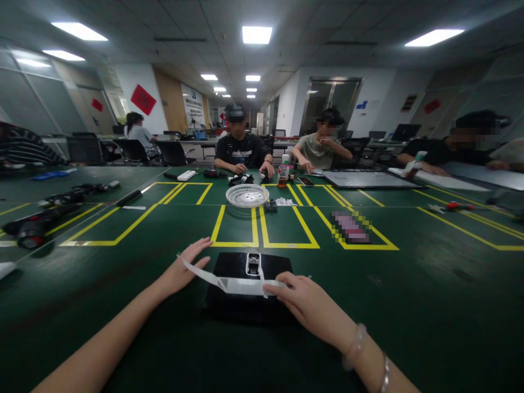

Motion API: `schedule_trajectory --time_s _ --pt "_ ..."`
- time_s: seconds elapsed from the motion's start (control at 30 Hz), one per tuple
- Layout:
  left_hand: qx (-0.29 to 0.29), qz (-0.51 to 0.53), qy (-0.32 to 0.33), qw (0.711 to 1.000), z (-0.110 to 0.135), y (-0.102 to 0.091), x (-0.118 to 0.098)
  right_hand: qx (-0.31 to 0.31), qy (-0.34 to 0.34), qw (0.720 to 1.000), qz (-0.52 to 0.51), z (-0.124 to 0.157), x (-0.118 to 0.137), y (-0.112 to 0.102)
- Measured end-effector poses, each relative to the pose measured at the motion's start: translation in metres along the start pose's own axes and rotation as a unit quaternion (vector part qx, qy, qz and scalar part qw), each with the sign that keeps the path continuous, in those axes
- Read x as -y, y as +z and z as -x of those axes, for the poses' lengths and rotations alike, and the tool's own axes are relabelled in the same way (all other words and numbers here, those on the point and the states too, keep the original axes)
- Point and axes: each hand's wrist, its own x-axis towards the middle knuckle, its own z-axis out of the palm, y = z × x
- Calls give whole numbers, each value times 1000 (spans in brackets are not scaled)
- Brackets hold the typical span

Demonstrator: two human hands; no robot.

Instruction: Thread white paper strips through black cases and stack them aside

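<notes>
A black, flat, box-like object [221, 265] lies on the green table in front of me, with a small silver-framed dark part [253, 264] on its top. Across it runs a thin white strip [243, 286], whose left end curves up beside my left hand. My left hand [186, 267] is at the object's left side, fingers stretched out and apart; whether it touches the strip is unclear. With its fingers closed, my right hand [297, 295] pinches the strip near its right end, above the object's right side. A narrow white piece rises from the strip toward the silver frame.
A white round basket [247, 196] stands ahead on the green table [409, 305], which bears yellow tape outlines. A blurred phone-like item [351, 226] lies to the right, black tools [33, 229] to the left. Several people sit across the table, near a bottle [283, 173].
</notes>
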Motion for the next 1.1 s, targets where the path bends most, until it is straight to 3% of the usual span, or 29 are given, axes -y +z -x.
schedule_trajectory --time_s 0.13,0.23,0.33,0.47,0.6,0.9,1.1 --pt "-133 84 -105 982 -9 -18 10 25 -6 1000 -8 1 4 -3" --pt "-155 92 -108 978 -8 -23 3 29 -10 999 -16 2 6 -5" --pt "-146 67 -70 985 -3 -20 -12 19 -7 999 -26 4 6 -6" --pt "-70 -37 47 996 4 -10 -40 21 2 999 -31 4 5 -8" --pt "39 -159 131 978 9 0 -64 24 19 999 -30 2 7 -9" --pt "203 -190 164 947 17 27 -82 -16 12 1000 -21 -1 11 -4" --pt "244 -175 173 938 18 35 -82 -42 -5 999 -20 -1 3 -3"
